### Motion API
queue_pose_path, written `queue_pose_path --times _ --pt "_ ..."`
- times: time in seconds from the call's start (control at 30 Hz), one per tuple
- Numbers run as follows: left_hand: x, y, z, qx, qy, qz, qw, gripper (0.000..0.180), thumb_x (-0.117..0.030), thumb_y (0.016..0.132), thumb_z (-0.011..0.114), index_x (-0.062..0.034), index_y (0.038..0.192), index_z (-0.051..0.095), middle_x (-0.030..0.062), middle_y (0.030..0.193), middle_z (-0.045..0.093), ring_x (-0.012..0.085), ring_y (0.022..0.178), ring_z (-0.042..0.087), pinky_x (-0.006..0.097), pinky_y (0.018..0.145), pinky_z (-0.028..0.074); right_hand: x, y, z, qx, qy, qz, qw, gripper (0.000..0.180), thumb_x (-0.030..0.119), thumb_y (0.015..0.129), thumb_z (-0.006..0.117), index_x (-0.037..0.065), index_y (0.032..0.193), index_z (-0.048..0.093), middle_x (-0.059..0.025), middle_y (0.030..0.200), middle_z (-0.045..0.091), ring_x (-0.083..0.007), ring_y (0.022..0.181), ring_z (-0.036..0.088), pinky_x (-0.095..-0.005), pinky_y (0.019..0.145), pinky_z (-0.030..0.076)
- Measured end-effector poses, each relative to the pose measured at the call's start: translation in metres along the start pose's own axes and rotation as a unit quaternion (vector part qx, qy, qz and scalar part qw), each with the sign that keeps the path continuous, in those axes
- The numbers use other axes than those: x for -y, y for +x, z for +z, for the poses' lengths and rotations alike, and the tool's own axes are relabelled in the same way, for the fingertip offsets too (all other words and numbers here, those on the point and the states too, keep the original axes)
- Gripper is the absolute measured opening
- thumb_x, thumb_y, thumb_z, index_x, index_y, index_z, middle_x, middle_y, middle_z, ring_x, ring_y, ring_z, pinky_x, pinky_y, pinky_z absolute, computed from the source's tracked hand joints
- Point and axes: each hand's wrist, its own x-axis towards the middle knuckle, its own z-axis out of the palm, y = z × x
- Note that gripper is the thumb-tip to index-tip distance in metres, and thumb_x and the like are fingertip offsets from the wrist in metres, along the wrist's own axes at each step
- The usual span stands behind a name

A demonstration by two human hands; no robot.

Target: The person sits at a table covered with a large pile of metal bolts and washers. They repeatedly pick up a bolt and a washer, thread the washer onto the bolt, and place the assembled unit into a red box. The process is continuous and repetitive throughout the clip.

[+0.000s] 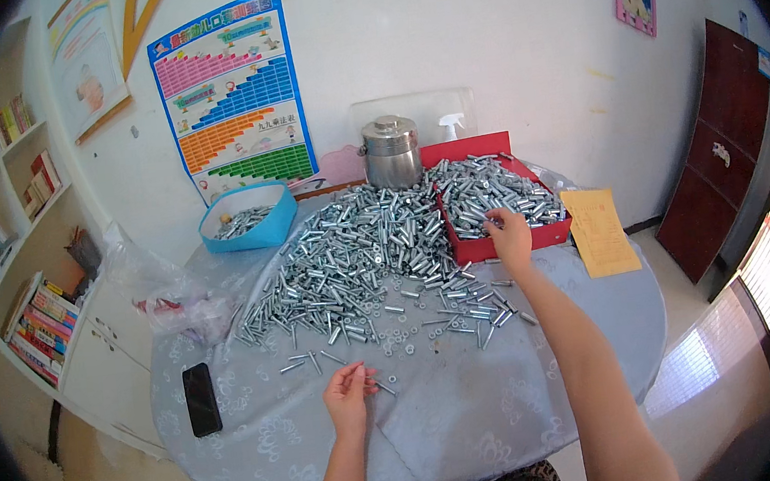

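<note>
Right hand (509, 233) over the near wall of the red box (477, 250), fingers bent down at the metal parts inside; cannot tell whether they grip one. Left hand (349, 394) lower on the table, fingers curled in toward the thumb; a thin bolt (385, 388) at its fingertips, held or merely beside, cannot tell.

Parts silvery, shiny: smooth sleeves and slim rods in a loose heap (341, 263) beyond the left hand; small ring-shaped nuts (399, 339) scattered at its near edge.

Surface: grey tablecloth (476, 417), pale floral pattern, creased, on a rounded table. Room: white wall (534, 59) beyond both hands, colourful poster (232, 97); bookshelf (54, 191) far left of left hand.

Around: black phone (201, 400) and crumpled clear bag (153, 281) left of left hand; blue bin (264, 235) farther off; yellow envelope (600, 234) right of right hand; lidded steel canister (393, 158) beyond, backing the heap
</note>
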Motion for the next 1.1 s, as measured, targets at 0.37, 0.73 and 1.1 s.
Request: queue_pose_path --times 0.37,0.73,1.1 --pt "-0.003 0.003 -0.007 -0.037 0.089 0.027 0.995 0.01 -0.007 0.08 0.056 -0.0028 0.089 0.06 0.0066 0.079 0.062 0.0081 0.062 0.053 0.021 0.053 0.045 -0.017 0.019 0.004 0.0 -0.149 -0.18 0.972 0.022 0.011 0.061 0.067 0.009 0.083 0.066 -0.007 0.086 0.059 -0.0255 0.084 0.054 -0.0366 0.072 0.044" --pt "-0.009 -0.01 0.0 0.198 0.454 0.293 0.818 0.031 0.002 0.053 0.053 -0.0091 0.079 0.064 0.0071 0.085 0.056 0.0269 0.088 0.047 0.034 0.08 0.038 0.015 -0.053 -0.034 0.203 0.028 -0.103 0.973 0.014 0.011 0.07 0.059 0.008 0.082 0.065 -0.0112 0.08 0.061 -0.0264 0.078 0.057 -0.0358 0.07 0.045" --pt "-0.009 -0.01 -0.004 0.213 0.444 0.296 0.818 0.02 0.005 0.06 0.056 -0.0076 0.076 0.059 0.0063 0.082 0.056 0.0265 0.085 0.048 0.034 0.077 0.039 0.006 -0.114 -0.032 0.309 -0.114 -0.027 0.944 0.019 0.018 0.064 0.065 0.011 0.082 0.066 -0.0096 0.081 0.06 -0.0264 0.079 0.057 -0.0369 0.071 0.046"
